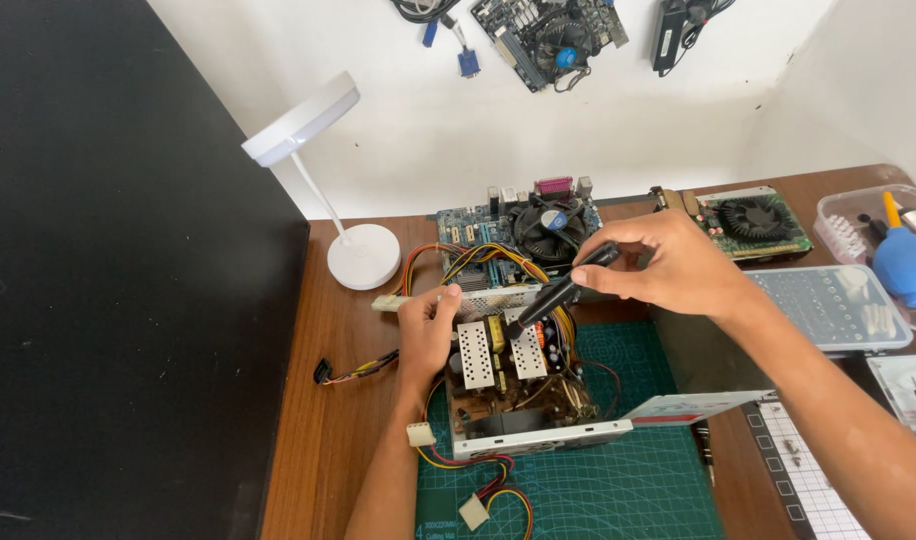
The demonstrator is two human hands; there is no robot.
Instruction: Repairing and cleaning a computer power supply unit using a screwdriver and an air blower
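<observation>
Desk (338, 400): brown wood, green cutting mat (628, 480) near centre; white wall beyond.
Power supply (513, 385): opened, centre of mat, boards exposed.
Right hand (668, 265): fingers pinched on black tool (558, 295), tip among heatsinks.
Left hand (428, 330): fingers pressed on the unit's left edge.
Risk: tip slipping could likely damage components.

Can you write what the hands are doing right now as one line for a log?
left hand: steadies open power supply | right hand: holds black screwdriver, tip down inside it | under it: green cutting mat | behind: motherboard
</observation>
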